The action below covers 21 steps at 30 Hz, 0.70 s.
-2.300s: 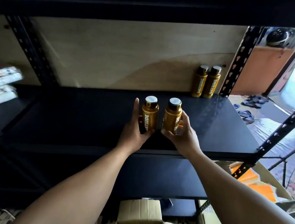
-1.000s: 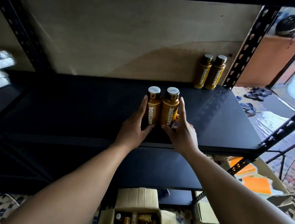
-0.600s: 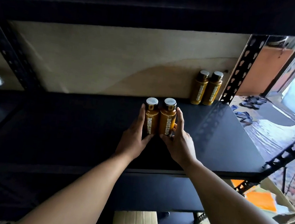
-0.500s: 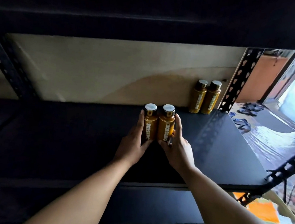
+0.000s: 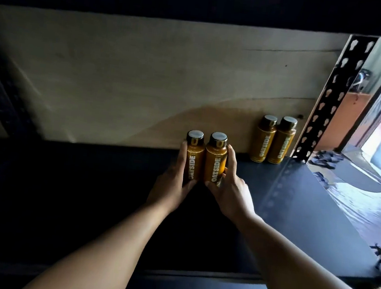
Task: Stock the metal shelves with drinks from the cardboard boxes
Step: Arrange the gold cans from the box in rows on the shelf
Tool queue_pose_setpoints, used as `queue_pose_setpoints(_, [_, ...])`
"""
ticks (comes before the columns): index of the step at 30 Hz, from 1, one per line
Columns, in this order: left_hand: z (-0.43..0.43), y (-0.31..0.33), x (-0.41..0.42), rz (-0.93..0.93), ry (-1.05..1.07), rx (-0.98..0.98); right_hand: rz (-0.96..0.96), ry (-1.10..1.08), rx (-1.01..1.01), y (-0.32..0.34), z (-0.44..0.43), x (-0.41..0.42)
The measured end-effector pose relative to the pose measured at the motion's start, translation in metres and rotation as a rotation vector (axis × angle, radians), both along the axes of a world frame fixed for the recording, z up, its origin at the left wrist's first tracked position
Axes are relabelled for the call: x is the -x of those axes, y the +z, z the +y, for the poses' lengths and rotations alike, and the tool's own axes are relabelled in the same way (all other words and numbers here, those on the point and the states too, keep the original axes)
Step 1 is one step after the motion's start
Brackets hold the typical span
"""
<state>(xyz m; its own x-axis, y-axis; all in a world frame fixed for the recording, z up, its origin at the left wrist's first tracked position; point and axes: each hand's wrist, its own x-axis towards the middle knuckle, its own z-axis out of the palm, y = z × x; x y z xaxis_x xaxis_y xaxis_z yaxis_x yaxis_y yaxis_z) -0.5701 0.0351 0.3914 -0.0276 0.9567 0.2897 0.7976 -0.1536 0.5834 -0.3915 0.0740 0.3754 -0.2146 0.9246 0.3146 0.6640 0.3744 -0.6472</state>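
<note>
The person stretches both bare arms over the dark metal shelf (image 5: 308,205). The left hand (image 5: 170,189) grips the left bottle (image 5: 193,159): its thumb lies across the lower front of the bottle and its fingers go up along the outer side. The right hand (image 5: 231,194) grips the right bottle (image 5: 215,161) in the mirrored way, with the thumb low on the front and the fingers curled round the outer side.

Both bottles are upright and touch each other side by side. They are golden-brown, each with a dark cap that has a pale top, and the white word OATSIDE runs up each label. The hands cover the bases, so it is not possible to tell whether the bottles stand on the shelf or are held just above it.

A second pair of bottles (image 5: 263,140) of the same kind stands upright in the back right corner of the shelf. These two touch each other, stand against the wooden back panel (image 5: 144,79), and are just beside the perforated black post (image 5: 327,100). The held pair is to the left of them and nearer to the person.
</note>
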Motion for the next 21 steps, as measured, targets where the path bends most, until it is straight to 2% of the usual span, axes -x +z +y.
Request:
queue_pose_setpoints(10, [0.049,-0.007,0.014,-0.021,0.046,-0.013,0.021,0.018,-0.032,-0.003,0.052,0.015])
queue_pose_setpoints(21, [0.100,-0.012,0.023,0.116,0.056,-0.088,0.037,0.032,-0.134,-0.007,0.104,0.021])
